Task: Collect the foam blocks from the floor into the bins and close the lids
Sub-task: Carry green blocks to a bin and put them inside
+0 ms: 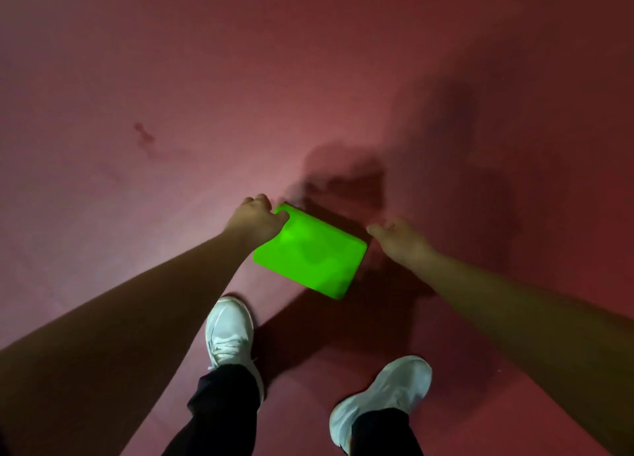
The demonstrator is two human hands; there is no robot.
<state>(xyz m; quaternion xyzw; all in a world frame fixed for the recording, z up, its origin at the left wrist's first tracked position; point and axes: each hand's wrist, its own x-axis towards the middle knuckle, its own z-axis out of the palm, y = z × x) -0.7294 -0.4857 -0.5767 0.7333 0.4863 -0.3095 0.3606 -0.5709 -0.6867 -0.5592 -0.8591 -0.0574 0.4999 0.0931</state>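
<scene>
A bright green foam block (310,252), flat and roughly square with rounded corners, sits over the dark red floor just ahead of my feet. My left hand (255,218) grips its far left corner, thumb on top and fingers curled round the edge. My right hand (399,238) hovers beside the block's right corner with relaxed fingers, close to it but holding nothing. Whether the block lies flat on the floor or is lifted slightly, I cannot tell. No bin shows in this view.
The red floor (240,95) spreads out on all sides, with a small dark stain (142,135) to the far left. My two white shoes (231,332) (384,397) stand just behind the block. Dark shadows fall to the right.
</scene>
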